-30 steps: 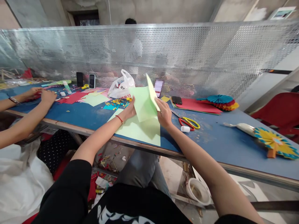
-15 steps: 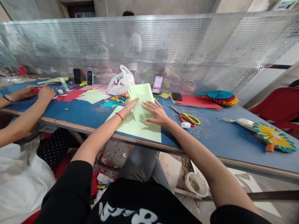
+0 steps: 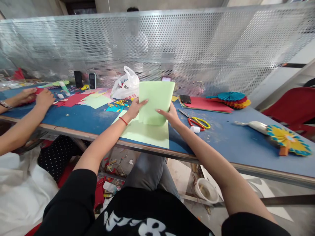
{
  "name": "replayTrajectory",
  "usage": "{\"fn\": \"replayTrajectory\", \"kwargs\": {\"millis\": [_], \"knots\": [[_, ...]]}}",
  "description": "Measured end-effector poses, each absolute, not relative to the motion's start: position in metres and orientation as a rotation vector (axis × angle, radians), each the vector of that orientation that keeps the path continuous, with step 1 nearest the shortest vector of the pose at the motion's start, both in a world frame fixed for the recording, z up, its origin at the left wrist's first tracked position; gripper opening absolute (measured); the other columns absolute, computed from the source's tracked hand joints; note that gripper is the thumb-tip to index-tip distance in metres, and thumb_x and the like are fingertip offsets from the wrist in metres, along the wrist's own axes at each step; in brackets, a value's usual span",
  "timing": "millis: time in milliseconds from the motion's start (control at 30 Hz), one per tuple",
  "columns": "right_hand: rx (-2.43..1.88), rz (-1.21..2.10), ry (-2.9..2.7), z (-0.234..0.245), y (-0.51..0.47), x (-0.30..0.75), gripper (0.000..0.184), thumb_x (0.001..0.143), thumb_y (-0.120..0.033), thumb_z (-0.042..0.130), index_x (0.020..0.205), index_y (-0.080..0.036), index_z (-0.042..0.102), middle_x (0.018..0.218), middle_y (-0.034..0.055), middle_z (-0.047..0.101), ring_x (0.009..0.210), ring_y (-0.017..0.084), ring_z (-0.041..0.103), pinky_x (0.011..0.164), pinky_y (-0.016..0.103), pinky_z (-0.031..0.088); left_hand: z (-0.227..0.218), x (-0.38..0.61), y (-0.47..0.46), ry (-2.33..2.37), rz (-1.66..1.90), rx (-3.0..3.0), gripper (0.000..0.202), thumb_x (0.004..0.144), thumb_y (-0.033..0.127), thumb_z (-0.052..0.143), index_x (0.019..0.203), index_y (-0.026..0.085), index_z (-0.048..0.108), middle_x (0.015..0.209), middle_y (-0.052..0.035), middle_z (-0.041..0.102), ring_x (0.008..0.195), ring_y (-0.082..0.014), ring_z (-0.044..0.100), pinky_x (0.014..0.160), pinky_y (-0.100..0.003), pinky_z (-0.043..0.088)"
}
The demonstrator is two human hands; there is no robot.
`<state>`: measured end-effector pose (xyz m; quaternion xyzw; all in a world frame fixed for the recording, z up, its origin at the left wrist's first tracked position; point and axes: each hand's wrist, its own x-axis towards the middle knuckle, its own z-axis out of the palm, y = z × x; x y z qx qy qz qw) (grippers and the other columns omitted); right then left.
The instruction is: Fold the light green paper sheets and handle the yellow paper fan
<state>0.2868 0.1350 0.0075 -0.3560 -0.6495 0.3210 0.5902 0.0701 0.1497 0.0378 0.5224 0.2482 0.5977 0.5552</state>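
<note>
I hold a folded light green paper [image 3: 155, 100] upright over the blue table [image 3: 231, 147]. My left hand [image 3: 136, 107] grips its left edge, thumb on the front. My right hand [image 3: 171, 114] pinches its lower right corner. Under it a flat light green sheet [image 3: 147, 134] lies on the table near the front edge. Red and yellow scissors [image 3: 199, 122] and a small white cap [image 3: 195, 129] lie just right of my right hand.
A white plastic bag [image 3: 125, 86], coloured paper scraps [image 3: 118, 106], two phones [image 3: 85, 79] and red sheets with paper fans [image 3: 231, 100] sit further back. A yellow and blue paper fan [image 3: 286, 139] lies right. Another person's hands [image 3: 36, 96] work at the left. A perforated metal screen [image 3: 221, 49] backs the table.
The folded green paper was pressed flat on the table under both hands half a second ago. Now both hands have lifted it upright.
</note>
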Motion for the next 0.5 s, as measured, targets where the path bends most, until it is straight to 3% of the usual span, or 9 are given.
{"fn": "replayTrajectory", "kwargs": {"millis": [167,367,500], "knots": [[-0.846,0.879,-1.404,0.01,0.127,0.286,0.065,0.057,-0.054,0.097,0.108,-0.018,0.077,0.115,0.0121,0.082,0.106,0.035,0.076,0.097,0.055,0.062,0.033,0.076,0.144,0.601,1.323,1.261,0.035,0.085,0.025,0.084,0.119,0.019,0.079,0.123,-0.0117,0.081,0.135,-0.0379,0.068,0.121,-0.058,0.05],[-0.892,0.796,-1.308,0.007,0.129,0.289,0.064,0.053,-0.051,0.098,0.103,-0.018,0.077,0.107,0.0106,0.082,0.096,0.033,0.076,0.092,0.054,0.063,0.028,0.092,0.138,0.598,1.392,1.301,0.054,0.092,0.022,0.08,0.145,0.025,0.067,0.138,-0.008,0.076,0.144,-0.0292,0.062,0.129,-0.047,0.043],[-0.905,0.72,-1.306,0.009,0.129,0.288,0.064,0.049,-0.05,0.1,0.099,-0.018,0.076,0.105,0.0097,0.081,0.097,0.033,0.074,0.092,0.053,0.062,0.028,0.098,0.135,0.618,1.461,1.303,0.067,0.089,0.019,0.083,0.152,0.023,0.06,0.141,-0.0102,0.074,0.142,-0.03,0.064,0.129,-0.047,0.042]]}}
